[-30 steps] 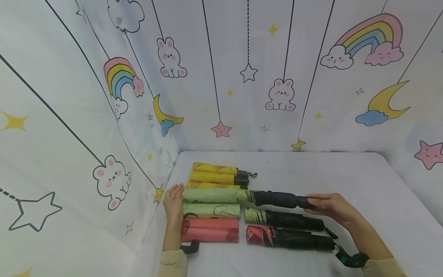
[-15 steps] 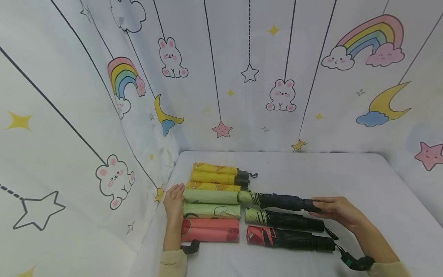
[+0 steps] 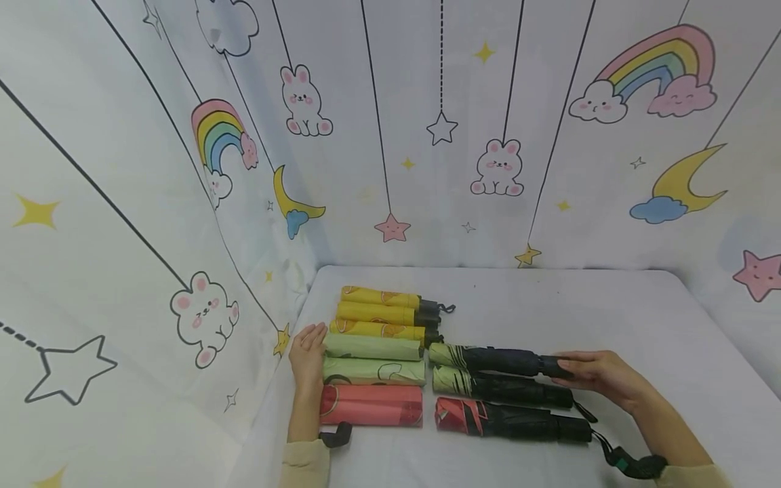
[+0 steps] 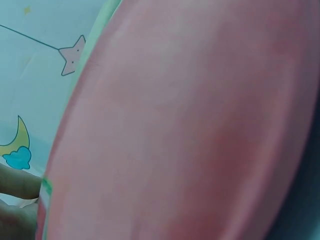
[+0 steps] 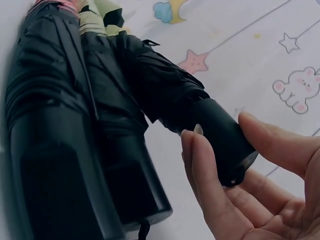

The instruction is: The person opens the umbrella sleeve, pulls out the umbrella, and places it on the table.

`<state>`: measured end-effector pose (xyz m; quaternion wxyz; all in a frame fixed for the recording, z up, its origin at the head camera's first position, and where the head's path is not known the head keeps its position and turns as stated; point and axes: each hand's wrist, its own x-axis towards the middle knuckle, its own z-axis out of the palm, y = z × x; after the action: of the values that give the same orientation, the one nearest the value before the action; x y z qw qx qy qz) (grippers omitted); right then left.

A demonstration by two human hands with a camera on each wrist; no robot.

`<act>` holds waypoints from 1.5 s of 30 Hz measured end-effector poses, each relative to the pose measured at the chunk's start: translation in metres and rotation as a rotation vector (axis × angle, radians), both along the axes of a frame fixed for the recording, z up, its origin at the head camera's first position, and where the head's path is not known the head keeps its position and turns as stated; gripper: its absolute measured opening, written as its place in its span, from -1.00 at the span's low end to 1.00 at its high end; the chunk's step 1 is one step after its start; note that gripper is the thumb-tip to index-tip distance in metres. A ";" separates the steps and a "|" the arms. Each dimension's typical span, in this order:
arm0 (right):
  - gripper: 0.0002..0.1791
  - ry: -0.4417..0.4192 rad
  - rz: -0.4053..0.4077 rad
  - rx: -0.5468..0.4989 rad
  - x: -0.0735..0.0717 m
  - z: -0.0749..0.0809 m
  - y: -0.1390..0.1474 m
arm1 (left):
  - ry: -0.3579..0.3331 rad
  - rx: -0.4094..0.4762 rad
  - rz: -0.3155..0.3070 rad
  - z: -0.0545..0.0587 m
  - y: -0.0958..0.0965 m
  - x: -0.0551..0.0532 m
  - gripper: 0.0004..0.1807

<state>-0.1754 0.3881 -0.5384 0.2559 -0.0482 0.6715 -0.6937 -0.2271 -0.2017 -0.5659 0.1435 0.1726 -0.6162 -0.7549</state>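
My right hand (image 3: 601, 373) pinches the black handle of a folded umbrella (image 3: 500, 359), black with a light green striped end. In the right wrist view its thumb and fingertips grip the handle (image 5: 222, 137). That umbrella lies just right of the upper light green sleeve (image 3: 373, 347), its green end close to the sleeve's mouth. My left hand (image 3: 307, 356) holds the sleeve's left end; its thumb is hidden in the head view. A second light green sleeve (image 3: 373, 372) and a second green-and-black umbrella (image 3: 509, 388) lie just in front.
A red sleeve (image 3: 372, 405) and a red-and-black umbrella (image 3: 512, 419) lie nearest me. Several yellow umbrellas (image 3: 375, 313) in yellow sleeves sit at the back left. A patterned white curtain (image 3: 451, 203) rises behind the white table (image 3: 610, 298).
My right hand has moved right and slightly towards me, drawing the umbrella out of the upper light green sleeve until a gap shows. My left hand has stayed at the sleeve's left end.
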 end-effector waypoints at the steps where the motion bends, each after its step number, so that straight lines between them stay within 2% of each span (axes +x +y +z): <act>1: -0.66 -0.001 -0.003 0.005 0.000 0.000 0.000 | -0.001 -0.002 -0.001 0.000 0.000 0.000 -0.38; 11: -0.64 -0.025 -0.002 0.067 -0.002 -0.008 0.005 | -0.011 -0.001 -0.007 0.000 0.001 0.001 -0.38; 19: -0.42 0.039 0.002 0.303 -0.001 -0.007 0.003 | -0.014 0.017 -0.014 -0.002 0.001 -0.001 -0.36; 27: -0.43 0.098 -0.073 0.536 0.002 -0.010 -0.005 | -0.006 -0.001 -0.015 0.000 0.001 -0.001 -0.37; 33: -0.44 0.158 -0.108 0.614 0.003 -0.010 -0.011 | -0.003 -0.007 0.000 -0.001 0.002 -0.001 -0.39; 36: -0.45 0.196 -0.099 0.653 0.004 -0.010 -0.012 | -0.004 -0.008 0.007 -0.002 0.002 -0.001 -0.38; 45: -0.48 0.246 -0.125 0.764 0.001 -0.003 -0.018 | -0.021 -0.019 0.007 0.001 0.002 0.000 -0.37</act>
<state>-0.1740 0.3704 -0.5418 0.1305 0.0089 0.9083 -0.3974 -0.2269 -0.2002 -0.5649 0.1414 0.1812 -0.6242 -0.7467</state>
